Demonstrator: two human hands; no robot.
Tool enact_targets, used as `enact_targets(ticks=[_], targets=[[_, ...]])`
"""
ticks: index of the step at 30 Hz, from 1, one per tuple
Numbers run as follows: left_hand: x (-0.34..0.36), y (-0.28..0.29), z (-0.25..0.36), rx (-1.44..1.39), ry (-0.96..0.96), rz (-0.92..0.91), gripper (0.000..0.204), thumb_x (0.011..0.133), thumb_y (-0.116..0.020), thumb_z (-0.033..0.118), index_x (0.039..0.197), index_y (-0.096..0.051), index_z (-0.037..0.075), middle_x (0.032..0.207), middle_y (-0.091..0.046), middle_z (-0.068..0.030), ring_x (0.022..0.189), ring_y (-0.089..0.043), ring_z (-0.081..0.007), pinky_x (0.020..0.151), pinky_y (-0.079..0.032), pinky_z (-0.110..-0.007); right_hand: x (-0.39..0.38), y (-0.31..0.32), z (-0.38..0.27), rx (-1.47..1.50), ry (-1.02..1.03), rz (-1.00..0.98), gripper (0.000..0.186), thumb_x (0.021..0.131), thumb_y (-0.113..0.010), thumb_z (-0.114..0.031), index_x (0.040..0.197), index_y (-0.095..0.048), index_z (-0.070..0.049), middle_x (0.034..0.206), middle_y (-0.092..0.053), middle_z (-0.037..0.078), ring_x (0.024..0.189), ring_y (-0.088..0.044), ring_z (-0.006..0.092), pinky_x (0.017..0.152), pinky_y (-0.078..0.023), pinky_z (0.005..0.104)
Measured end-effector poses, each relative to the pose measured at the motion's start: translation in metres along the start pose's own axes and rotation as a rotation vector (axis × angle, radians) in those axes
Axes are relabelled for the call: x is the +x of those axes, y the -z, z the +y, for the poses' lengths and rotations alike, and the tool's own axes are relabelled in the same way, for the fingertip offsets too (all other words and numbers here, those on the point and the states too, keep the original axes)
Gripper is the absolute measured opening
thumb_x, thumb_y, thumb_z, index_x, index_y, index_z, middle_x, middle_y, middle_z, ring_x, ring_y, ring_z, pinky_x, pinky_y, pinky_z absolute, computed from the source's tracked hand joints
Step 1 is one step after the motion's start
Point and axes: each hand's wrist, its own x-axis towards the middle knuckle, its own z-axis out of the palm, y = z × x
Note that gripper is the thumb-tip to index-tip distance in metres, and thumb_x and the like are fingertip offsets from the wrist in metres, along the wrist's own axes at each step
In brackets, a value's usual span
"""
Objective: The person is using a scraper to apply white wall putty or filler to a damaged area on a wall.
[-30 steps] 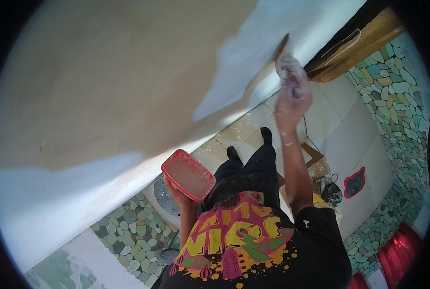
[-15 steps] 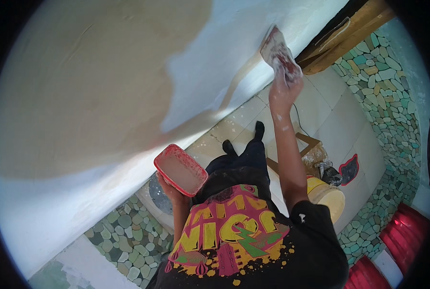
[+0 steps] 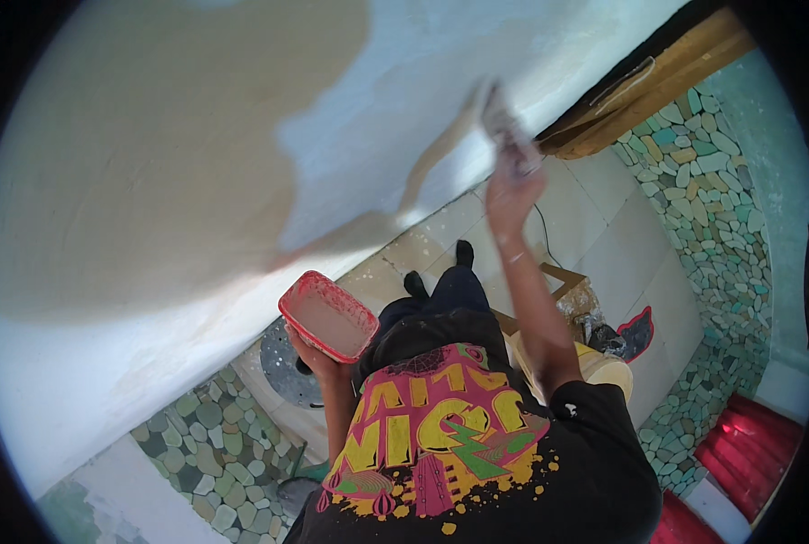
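A red plastic tub [image 3: 309,288], oblong with rounded corners and a paste-smeared inner wall, is carrying smooth grey-beige paste [image 3: 330,325] at waist height beside a pale wall [image 3: 169,181]. A flat, blade-like tool [image 3: 504,127], blurred and whitish, is pointing up toward that wall; whether it is touching the surface cannot be told. The left hand [image 3: 312,348] is gripping the tub along its lower left side, its fingers partly hidden beneath. The right hand [image 3: 517,192] is reaching out with fingers closing around the tool's near end, their exact spread being lost in the blur. Light and broad shadow are falling across the wall's faintly marked face. Below, large pale tiles [image 3: 604,195] are bearing white spatters near the wall, and a border of irregular green and tan stones [image 3: 708,208] is curving around them. A rough brown wooden beam [image 3: 658,86] is jutting in at upper right, while red, ridged material [image 3: 750,453] is showing at lower right.
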Motion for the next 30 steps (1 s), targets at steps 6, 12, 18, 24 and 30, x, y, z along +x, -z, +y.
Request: enact_targets(ticks=[6,12,18,24,30], targets=[[0.004,0.011,-0.007,0.028,-0.037,0.044,0.06,0.101,-0.033,0.052,0.142,-0.043,0.011,0.138,-0.052,-0.0088,0.126,-0.051,-0.0283,0.106,-0.042,-0.045,-0.076,-0.073,-0.009,-0.112,0.255,-0.042,0.028,0.085,-0.061,-0.002,0.113,-0.067,0.001,0.113,-0.065,0.015,0.109,-0.064,0.024,0.088,-0.052,0.0362],[0.017,0.002,-0.015,0.02,0.027,0.044,0.058,0.102,-0.034,0.052,0.141,-0.044,0.01,0.137,-0.054,-0.0086,0.124,-0.053,-0.0271,0.105,-0.044,-0.043,-0.101,-0.059,-0.004,-0.014,0.229,-0.362,0.028,0.086,-0.063,0.0,0.113,-0.064,0.004,0.115,-0.063,0.022,0.105,-0.064,0.0336,0.088,-0.052,0.0412],[0.01,0.008,-0.016,0.056,0.063,0.072,0.057,0.102,-0.034,0.052,0.139,-0.046,0.01,0.135,-0.055,-0.0095,0.123,-0.054,-0.0262,0.104,-0.045,-0.042,0.025,-0.018,-0.029,0.141,0.16,0.029,0.035,0.087,-0.068,-0.005,0.118,-0.059,0.007,0.117,-0.063,0.016,0.105,-0.062,0.0225,0.09,-0.051,0.0353],[0.016,0.01,-0.027,0.063,0.076,0.077,0.057,0.102,-0.035,0.052,0.139,-0.047,0.01,0.134,-0.056,-0.0094,0.121,-0.055,-0.0259,0.103,-0.045,-0.041,-0.05,-0.065,-0.084,-0.086,0.268,-0.253,0.022,0.078,-0.064,0.003,0.099,-0.064,0.007,0.108,-0.065,0.022,0.097,-0.067,0.034,0.081,-0.054,0.0359],[0.015,-0.02,-0.024,0.087,0.17,0.093,0.054,0.102,-0.035,0.049,0.137,-0.047,0.01,0.132,-0.058,-0.0101,0.119,-0.057,-0.0257,0.101,-0.047,-0.041,-0.027,-0.031,-0.051,-0.052,0.262,-0.108,0.034,0.082,-0.064,0.003,0.116,-0.062,0.002,0.122,-0.062,0.016,0.105,-0.064,0.0243,0.089,-0.053,0.0355]])
